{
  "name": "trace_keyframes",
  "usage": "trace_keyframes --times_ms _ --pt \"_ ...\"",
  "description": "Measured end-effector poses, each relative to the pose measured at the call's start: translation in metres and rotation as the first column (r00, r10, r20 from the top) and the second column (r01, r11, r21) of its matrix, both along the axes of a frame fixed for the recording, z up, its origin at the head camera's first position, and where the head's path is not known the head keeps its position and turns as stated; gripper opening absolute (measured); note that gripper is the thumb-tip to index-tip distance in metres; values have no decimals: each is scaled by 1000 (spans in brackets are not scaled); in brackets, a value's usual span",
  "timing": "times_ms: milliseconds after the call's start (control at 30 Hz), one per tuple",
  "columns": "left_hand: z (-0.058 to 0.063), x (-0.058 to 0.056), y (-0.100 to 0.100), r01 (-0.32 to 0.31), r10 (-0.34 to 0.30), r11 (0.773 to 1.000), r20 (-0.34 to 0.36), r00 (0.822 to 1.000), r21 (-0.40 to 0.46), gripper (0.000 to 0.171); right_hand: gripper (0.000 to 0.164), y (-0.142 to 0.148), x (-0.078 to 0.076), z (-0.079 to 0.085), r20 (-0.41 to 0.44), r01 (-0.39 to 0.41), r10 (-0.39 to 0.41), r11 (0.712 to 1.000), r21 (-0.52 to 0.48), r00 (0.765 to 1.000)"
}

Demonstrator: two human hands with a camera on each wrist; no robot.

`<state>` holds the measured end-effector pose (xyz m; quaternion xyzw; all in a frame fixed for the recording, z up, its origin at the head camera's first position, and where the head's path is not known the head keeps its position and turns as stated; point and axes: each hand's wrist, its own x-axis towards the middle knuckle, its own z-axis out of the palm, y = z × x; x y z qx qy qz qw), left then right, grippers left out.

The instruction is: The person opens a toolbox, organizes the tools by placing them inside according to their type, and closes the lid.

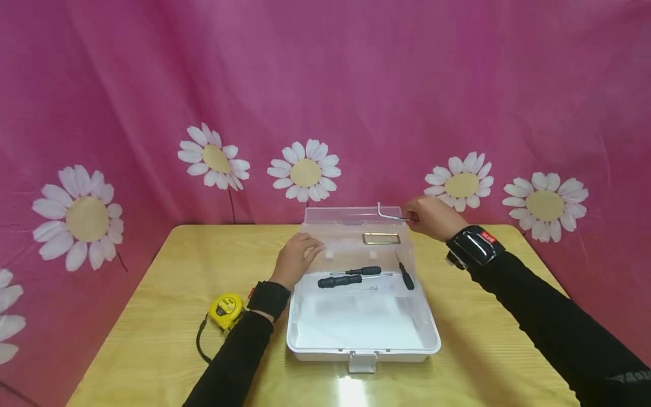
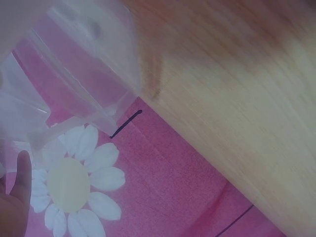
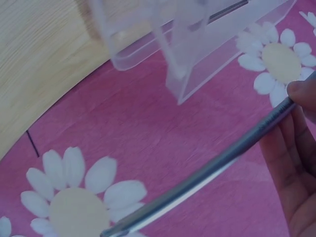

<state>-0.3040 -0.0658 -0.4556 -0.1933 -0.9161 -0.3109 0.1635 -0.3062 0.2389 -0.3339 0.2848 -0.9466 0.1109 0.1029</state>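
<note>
My right hand (image 1: 432,217) pinches one end of an L-shaped metal wrench (image 1: 391,216), whose short bent end points up over the top right of the lid. In the right wrist view the wrench (image 3: 197,180) runs from my fingers toward the lower left. My left hand (image 1: 297,257) grips the left edge of the translucent lid (image 1: 335,232) of a toolbox (image 1: 363,355), with part of the fingers hidden. A dark-handled screwdriver (image 1: 339,281), another screwdriver (image 1: 368,271) and a smaller screwdriver (image 1: 405,277) lie toward the back of the toolbox.
A yellow tape measure (image 1: 226,309) with a black strap lies on the wooden table (image 1: 168,316), left of my left forearm. A gold-rimmed rectangular piece (image 1: 381,234) shows at the lid. A latch (image 1: 362,362) hangs at the toolbox front. Pink daisy-print cloth (image 1: 356,102) borders the table.
</note>
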Motion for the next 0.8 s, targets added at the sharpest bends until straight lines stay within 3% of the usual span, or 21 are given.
trace_keyframes --times_ms 267,800 --pt "12 -5 -9 -38 38 999 -6 999 3 18 15 -31 -13 10 -5 -87 87 996 8 996" --pt "5 3 3 -6 5 1000 22 1000 20 16 14 -45 -7 -5 50 -108 107 994 26 993"
